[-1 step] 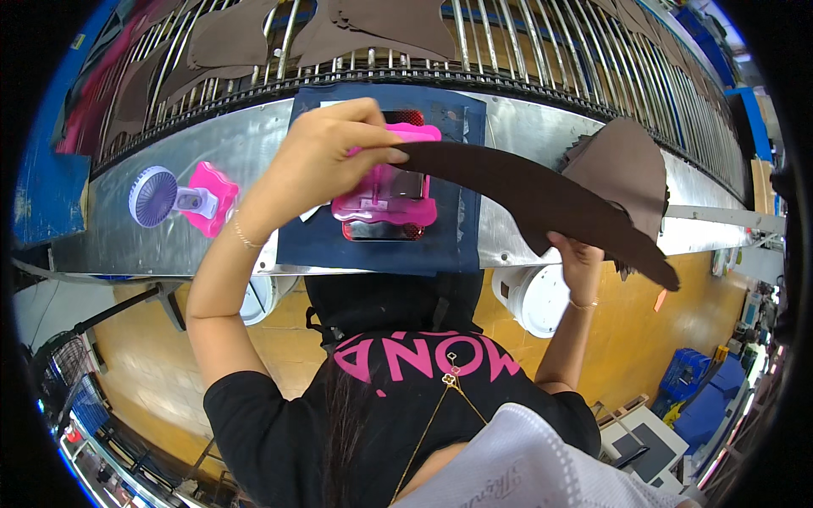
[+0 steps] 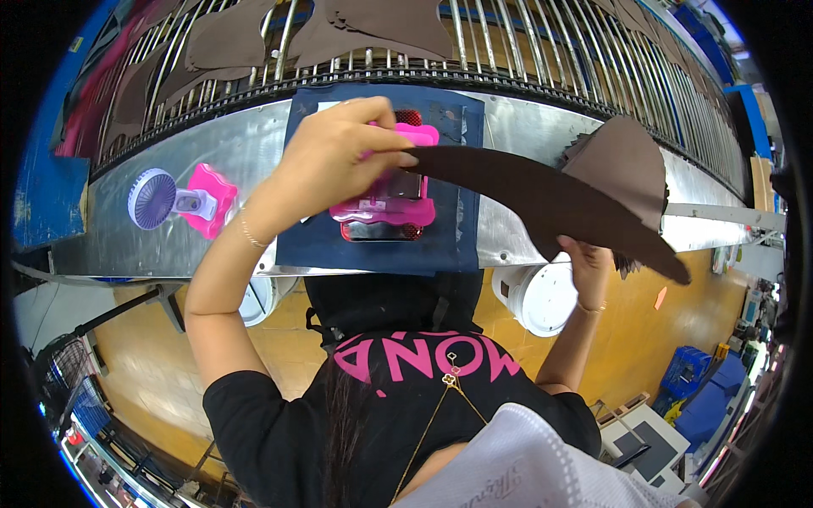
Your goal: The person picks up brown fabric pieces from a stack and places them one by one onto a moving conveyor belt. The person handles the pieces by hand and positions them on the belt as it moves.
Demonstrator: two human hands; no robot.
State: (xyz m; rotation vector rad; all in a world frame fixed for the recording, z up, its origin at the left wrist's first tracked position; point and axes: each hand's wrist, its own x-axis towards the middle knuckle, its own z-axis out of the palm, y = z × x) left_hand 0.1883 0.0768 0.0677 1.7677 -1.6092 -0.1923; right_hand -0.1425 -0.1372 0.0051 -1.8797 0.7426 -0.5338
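A: Left hand [image 2: 334,157] is up over the dark blue mat [image 2: 461,224], fingers pinched shut on the near-left end of a long, curved, dark brown leather piece [image 2: 542,199]

B: And the right hand [image 2: 586,258]?

A: Under the piece's right part, at the near edge of the shiny metal surface [image 2: 246,152]. The grip there is hidden by the leather, so I cannot tell whether it is closed on it or just propping it

B: Where does the brown piece sit, then?

A: In the air, stretched from the left hand across the mat's right side and out past the surface's near edge to a pointed tip at the right. Just behind it, a stack of similar brown leather cutouts [image 2: 622,157] rests on the surface

B: What is beneath the left hand?

A: A bright pink plastic device with a dark window [image 2: 385,207], lying on the blue mat, partly covered by the fingers

B: Anything off to the left?

A: A small lavender fan on a pink stand [image 2: 174,201], well apart from the hands. Farther off, more brown cutouts [image 2: 229,38] lie on a rack of metal bars [image 2: 508,34]
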